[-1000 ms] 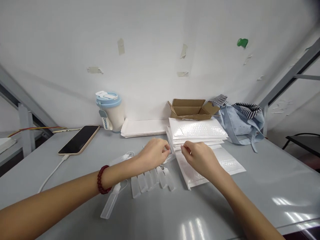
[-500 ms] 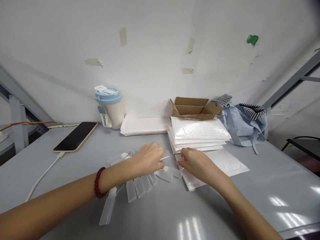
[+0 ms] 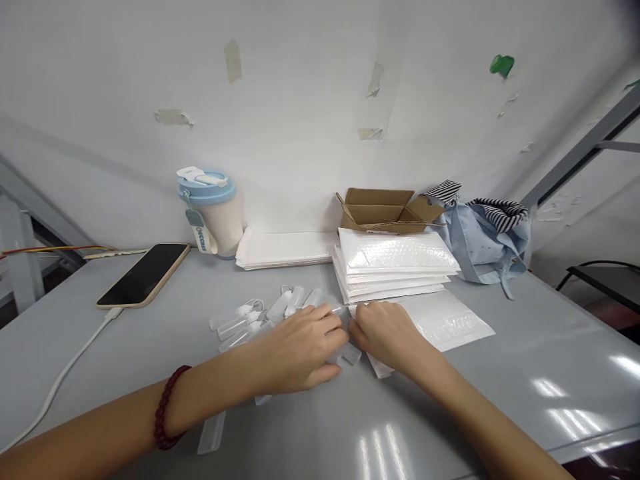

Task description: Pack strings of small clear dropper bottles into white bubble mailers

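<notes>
My left hand [image 3: 304, 348] reaches over a spread of translucent plastic bottles [image 3: 235, 323] with white caps and thin loops. Its fingers are bent and slightly parted, the thumb apart, and it covers part of the spread. Close beside it, my right hand [image 3: 384, 332] is curled closed at the left end of a white bubble mailer [image 3: 450, 320]. What its fingertips hold, if anything, is hidden. One bottle [image 3: 351, 354] shows between the two hands, and another [image 3: 212, 432] lies apart, below my left forearm.
Behind my right hand is a stack of white bubble mailers [image 3: 397, 257], with an open cardboard box [image 3: 385, 210] and a blue cloth bag [image 3: 487, 237] beyond. Flat white envelopes [image 3: 287, 248], a lidded cup [image 3: 215, 213] and a phone on a cable [image 3: 145, 277] stand or lie further left.
My left hand has come lower and slightly right, uncovering more bottles at the back. My right hand's fingers have closed in from a wider pinch. The whole view has shifted slightly.
</notes>
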`<state>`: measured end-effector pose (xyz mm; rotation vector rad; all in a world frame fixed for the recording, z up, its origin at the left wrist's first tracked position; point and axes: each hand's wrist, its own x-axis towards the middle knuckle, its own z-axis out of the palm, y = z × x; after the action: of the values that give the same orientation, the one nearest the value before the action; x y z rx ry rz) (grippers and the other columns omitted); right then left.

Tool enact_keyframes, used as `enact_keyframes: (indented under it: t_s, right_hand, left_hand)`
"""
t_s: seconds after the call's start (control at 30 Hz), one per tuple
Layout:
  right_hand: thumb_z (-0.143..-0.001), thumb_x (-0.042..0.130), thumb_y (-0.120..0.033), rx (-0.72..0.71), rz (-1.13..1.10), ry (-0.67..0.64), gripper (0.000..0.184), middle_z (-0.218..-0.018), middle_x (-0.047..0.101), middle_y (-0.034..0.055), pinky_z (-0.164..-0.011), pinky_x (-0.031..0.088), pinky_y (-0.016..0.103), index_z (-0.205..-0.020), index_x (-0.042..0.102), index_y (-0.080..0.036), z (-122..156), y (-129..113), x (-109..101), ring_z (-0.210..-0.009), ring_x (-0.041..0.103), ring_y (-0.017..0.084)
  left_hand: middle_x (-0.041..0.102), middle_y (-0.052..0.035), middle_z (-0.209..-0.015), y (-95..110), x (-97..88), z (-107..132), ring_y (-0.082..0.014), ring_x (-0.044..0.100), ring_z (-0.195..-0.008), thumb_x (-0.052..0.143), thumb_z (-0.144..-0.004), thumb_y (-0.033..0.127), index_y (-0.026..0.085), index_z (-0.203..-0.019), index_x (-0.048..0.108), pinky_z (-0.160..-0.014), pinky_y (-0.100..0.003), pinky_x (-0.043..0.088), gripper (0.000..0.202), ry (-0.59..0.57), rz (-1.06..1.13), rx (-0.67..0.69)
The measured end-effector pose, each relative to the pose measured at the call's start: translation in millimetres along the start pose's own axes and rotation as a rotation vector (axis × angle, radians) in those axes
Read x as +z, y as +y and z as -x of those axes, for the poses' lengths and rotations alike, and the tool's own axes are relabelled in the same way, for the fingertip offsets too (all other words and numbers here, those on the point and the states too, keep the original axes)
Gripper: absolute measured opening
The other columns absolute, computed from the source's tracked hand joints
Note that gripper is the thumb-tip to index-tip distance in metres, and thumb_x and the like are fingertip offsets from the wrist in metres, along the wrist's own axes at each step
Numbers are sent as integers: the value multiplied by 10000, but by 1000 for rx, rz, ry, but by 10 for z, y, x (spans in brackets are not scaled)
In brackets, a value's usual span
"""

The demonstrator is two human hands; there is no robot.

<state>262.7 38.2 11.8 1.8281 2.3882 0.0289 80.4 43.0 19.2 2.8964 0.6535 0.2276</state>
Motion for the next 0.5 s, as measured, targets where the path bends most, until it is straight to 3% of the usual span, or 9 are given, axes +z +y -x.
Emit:
enact_keyframes:
  t_s: [0.2,0.3,0.4,0.5]
  right_hand:
    - [-797,490,-72,-45,23,-12,224,-577,611,69,-495,230,252,-622,617,-133,-23,-78,31,-543,559,142]
    - [-800,480,-55,-61,16,-11,213,-617,633,74,-494,242,252,-670,634,-125,-23,-85,40,-557,565,140]
    - [-813,454,-69,-55,3,-4,244,-632,644,94,-488,228,267,-667,641,-126,-18,-50,12,-559,574,158]
    - [-845,430,-117,-44,-8,15,274,-629,638,94,-487,208,272,-658,630,-130,-14,-12,-19,-552,569,163]
  left_hand:
    - [633,-28,-820,1,-78,28,-204,541,-838,610,-856,369,178,-869,637,-745,-311,459,193,0,15,-8]
    - [635,-39,-868,-93,-157,31,-196,555,-852,529,-911,367,178,-920,639,-756,-313,466,219,46,-12,-86]
    - [633,-75,-971,-374,-243,24,-212,559,-931,454,-947,276,159,-1010,621,-771,-329,477,212,112,-88,-223]
    - [624,-116,-968,-794,-298,19,-261,554,-986,480,-924,208,111,-952,627,-806,-399,483,178,141,-200,-363]
